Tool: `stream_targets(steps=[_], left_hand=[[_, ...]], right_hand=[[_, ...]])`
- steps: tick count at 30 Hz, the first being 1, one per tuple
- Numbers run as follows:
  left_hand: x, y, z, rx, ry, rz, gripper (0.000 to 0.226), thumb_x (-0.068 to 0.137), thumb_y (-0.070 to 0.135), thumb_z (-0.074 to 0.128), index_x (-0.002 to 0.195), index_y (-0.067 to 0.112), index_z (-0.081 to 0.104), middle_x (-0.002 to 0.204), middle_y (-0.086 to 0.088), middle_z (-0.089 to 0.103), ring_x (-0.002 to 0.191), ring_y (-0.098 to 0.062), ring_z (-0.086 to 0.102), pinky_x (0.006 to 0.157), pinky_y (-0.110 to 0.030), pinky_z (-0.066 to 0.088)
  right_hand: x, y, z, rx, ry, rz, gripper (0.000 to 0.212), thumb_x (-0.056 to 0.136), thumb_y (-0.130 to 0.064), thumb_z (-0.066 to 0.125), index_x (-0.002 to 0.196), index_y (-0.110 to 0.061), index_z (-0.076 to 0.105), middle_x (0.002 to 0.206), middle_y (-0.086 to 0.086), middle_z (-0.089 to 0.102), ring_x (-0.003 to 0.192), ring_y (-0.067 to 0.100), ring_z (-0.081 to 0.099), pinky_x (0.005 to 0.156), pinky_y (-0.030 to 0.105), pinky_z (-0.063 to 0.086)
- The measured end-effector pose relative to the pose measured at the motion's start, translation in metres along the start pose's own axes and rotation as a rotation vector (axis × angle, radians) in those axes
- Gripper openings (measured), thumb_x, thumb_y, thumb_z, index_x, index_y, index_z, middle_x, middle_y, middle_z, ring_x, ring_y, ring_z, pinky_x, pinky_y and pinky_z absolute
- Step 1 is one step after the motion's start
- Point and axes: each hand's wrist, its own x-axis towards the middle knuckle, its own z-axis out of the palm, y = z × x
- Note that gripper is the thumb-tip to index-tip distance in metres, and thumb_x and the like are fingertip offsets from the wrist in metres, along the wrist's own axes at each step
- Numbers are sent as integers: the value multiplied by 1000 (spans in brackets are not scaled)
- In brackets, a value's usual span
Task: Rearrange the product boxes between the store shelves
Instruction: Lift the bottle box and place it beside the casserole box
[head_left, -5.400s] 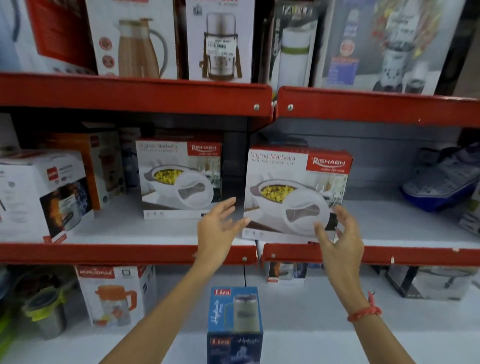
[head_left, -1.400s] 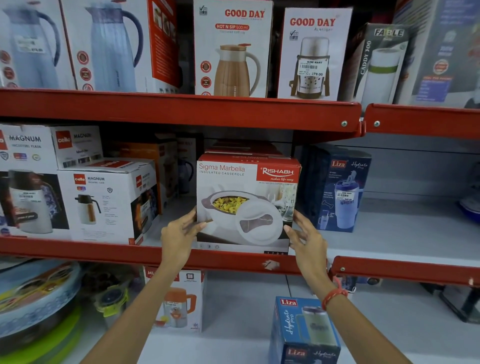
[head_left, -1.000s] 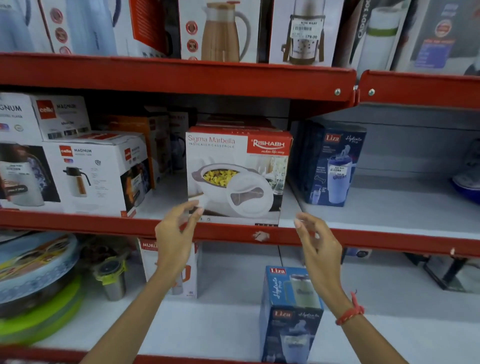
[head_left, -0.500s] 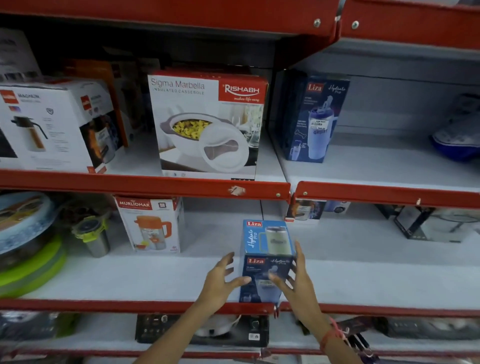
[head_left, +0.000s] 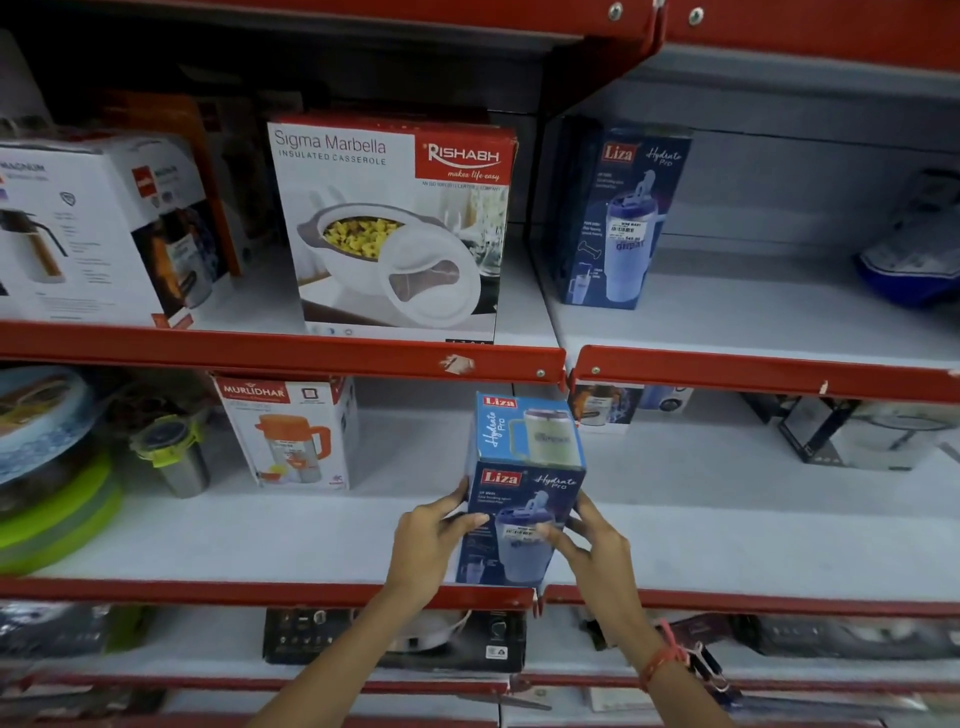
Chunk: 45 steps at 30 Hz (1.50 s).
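Hands meet on a blue Liza box (head_left: 522, 499) at the front edge of the lower shelf (head_left: 311, 540): the left hand (head_left: 434, 538) clasps its left side with the thumb across the front face, and the right hand (head_left: 589, 545) clasps its right side likewise. On the shelf above, a white and red casserole box (head_left: 392, 223) stands beside a second blue Liza box (head_left: 618, 218), the two near but apart.

Liza box (head_left: 524, 488): blue, upright, standing at front edge of lower shelf (head_left: 260, 540), tilting slightly.
Casserole box (head_left: 395, 228): white and red, upright, sitting at front of upper shelf (head_left: 753, 322).
Second Liza box (head_left: 618, 218): blue, upright, standing just right of casserole box.
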Motion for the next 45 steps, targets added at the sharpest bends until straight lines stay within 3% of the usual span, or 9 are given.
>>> stream_targets(steps=[2, 4, 9, 13, 18, 29, 38, 42, 45], left_hand=[[-10, 10, -5, 13, 23, 16, 61, 72, 45, 60, 129, 24, 53, 118, -4, 68, 106, -26, 62, 79, -47, 59], [-20, 18, -10, 24, 37, 37, 61, 72, 47, 59, 129, 27, 53, 114, -2, 70, 100, -23, 64, 73, -43, 59], [-37, 50, -19, -61, 66, 63, 52, 75, 44, 59, 125, 33, 55, 100, 12, 72, 92, -5, 67, 66, -24, 60], [-41, 91, -27, -186, 71, 113, 41, 71, 43, 60, 111, 45, 57, 90, 20, 73, 91, -4, 68, 66, -25, 61], [-40, 142, -37, -236, 90, 234, 46, 72, 42, 59, 118, 36, 60, 96, 17, 75, 92, -8, 70, 70, -31, 61], [-45, 190, -49, -232, 134, 350, 36, 71, 42, 57, 106, 39, 66, 97, 16, 75, 95, -10, 69, 63, -25, 61], [-38, 192, -40, -219, 139, 377, 42, 72, 42, 60, 113, 33, 65, 103, 9, 75, 97, -15, 69, 69, -42, 62], [-22, 196, -30, -278, 73, 377, 35, 76, 33, 60, 112, 34, 64, 96, 12, 76, 96, -12, 70, 64, -29, 61], [-4, 212, -25, -293, -8, 429, 39, 82, 23, 60, 122, 28, 59, 104, 10, 74, 97, -9, 69, 64, -23, 59]], right_hand=[[-6, -9, -7, -23, -9, -29, 55, 84, -22, 68, 134, -27, 48, 107, -27, 65, 90, -22, 59, 78, 11, 54], [-14, -20, -12, -29, -11, -67, 52, 83, -25, 68, 133, -28, 51, 102, -42, 62, 91, -20, 60, 74, 5, 50], [-29, -59, -30, 20, 36, -143, 51, 81, -36, 63, 131, -37, 52, 104, -44, 61, 92, -17, 62, 75, 10, 54], [-33, -98, -48, 126, 68, -190, 50, 82, -30, 67, 130, -38, 55, 108, -28, 70, 98, 0, 69, 84, 38, 60], [-33, -149, -73, 192, 138, -279, 50, 72, -35, 68, 121, -43, 58, 97, -39, 67, 92, -5, 69, 78, 36, 61], [-34, -192, -99, 267, 224, -324, 49, 69, -29, 73, 118, -29, 67, 94, -15, 77, 86, 5, 72, 75, 46, 61], [-28, -186, -104, 294, 253, -314, 47, 69, -25, 74, 116, -27, 68, 92, -13, 78, 86, 8, 73, 72, 43, 62], [-14, -184, -110, 269, 255, -343, 50, 69, -28, 71, 118, -28, 67, 92, -23, 75, 89, 6, 72, 74, 42, 62], [4, -190, -124, 351, 270, -376, 46, 73, -19, 71, 119, -24, 67, 96, -20, 75, 80, 7, 72, 62, 26, 61]])
